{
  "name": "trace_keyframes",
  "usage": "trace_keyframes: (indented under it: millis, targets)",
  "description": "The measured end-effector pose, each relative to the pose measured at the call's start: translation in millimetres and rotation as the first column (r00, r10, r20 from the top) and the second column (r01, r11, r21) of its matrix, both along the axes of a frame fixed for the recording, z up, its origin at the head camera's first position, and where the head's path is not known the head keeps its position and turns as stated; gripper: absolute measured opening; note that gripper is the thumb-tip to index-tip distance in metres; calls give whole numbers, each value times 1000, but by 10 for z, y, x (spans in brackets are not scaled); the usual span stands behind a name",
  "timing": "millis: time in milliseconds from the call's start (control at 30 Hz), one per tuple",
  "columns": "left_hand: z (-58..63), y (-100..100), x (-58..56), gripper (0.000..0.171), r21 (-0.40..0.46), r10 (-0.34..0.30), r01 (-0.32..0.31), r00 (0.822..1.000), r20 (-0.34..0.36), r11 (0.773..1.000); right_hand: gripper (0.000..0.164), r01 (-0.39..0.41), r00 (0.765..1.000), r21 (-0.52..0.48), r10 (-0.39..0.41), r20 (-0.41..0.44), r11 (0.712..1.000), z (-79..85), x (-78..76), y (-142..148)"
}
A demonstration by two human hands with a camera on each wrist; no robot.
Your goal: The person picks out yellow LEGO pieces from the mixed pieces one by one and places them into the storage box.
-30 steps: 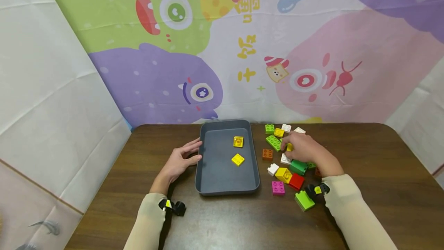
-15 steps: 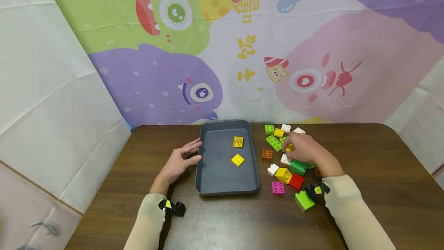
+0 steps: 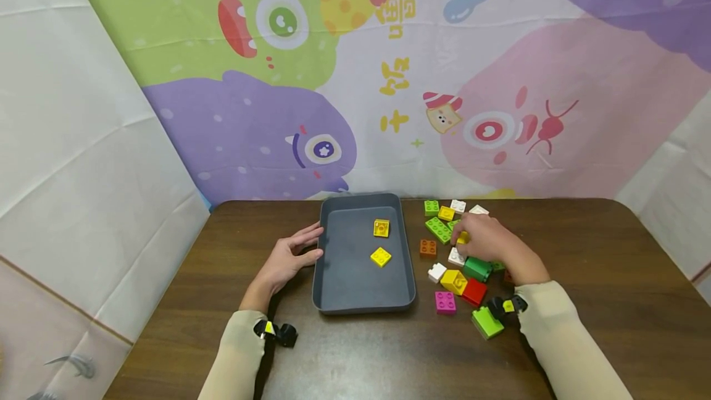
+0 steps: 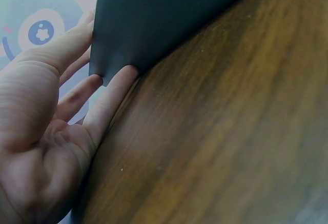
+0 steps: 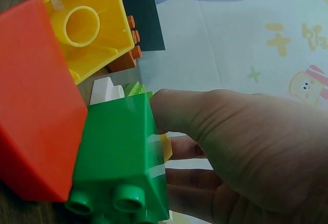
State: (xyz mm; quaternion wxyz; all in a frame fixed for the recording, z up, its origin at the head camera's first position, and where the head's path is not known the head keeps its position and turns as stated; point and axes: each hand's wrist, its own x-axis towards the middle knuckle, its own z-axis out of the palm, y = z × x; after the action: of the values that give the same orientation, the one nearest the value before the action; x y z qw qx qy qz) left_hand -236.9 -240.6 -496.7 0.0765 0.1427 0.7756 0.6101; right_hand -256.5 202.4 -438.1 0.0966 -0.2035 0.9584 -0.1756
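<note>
My left hand (image 3: 286, 260) touches the left side of a dark grey tray (image 3: 328, 289) with its fingers extended; in the left wrist view the fingertips meet the tray's outer wall (image 4: 154, 24). Inside the tray lie two yellow bricks, one with its hollow side up (image 3: 381, 228) and one studs up (image 3: 381, 257). Among the loose bricks to the right, my right hand (image 3: 489, 241) pinches a small yellow brick (image 3: 463, 237). In the right wrist view a green brick (image 5: 115, 142) hides most of that yellow brick (image 5: 166, 147). A white brick (image 3: 457, 256) lies just below the fingers.
Around the right hand are a light green brick (image 3: 439, 229), an orange-brown brick (image 3: 428, 247), a red brick (image 3: 474, 292), a larger yellow brick (image 3: 454, 281), a magenta brick (image 3: 445, 302) and others. A printed cloth (image 3: 389, 159) hangs behind the wooden table (image 3: 344, 357).
My right fingers have drawn very slightly to the right, so a light green brick beside them shows more. The left hand and the tray have stayed put.
</note>
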Motion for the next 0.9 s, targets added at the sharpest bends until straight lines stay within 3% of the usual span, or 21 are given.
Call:
trace_keyframes:
  millis: [900]
  targets:
    - [-13, 4, -3, 61, 8, -12, 13, 1000, -24, 1000, 10, -37, 996, -30, 34, -88, 999, 119, 39, 20]
